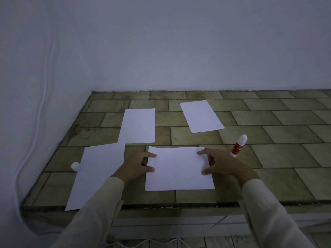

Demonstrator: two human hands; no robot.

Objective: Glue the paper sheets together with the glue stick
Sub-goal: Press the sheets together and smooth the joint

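A white sheet (179,169) lies flat near the front edge of the tiled table (268,158). My left hand (138,163) rests on the sheet's left edge, forefinger and thumb lying on top of the paper. My right hand (220,163) touches the right edge the same way. A glue stick (239,145) with a red label and a white rounded top stands upright just right of my right hand, apart from it. Three more white sheets lie around: one at the front left (96,174), one behind it (138,126), one at the back right (201,116).
A small white round object (74,166), perhaps a cap, sits beside the front-left sheet. White walls close the table at the back and left, and a white cable (38,122) runs down the left wall. The table's front edge (179,205) is just below the sheets.
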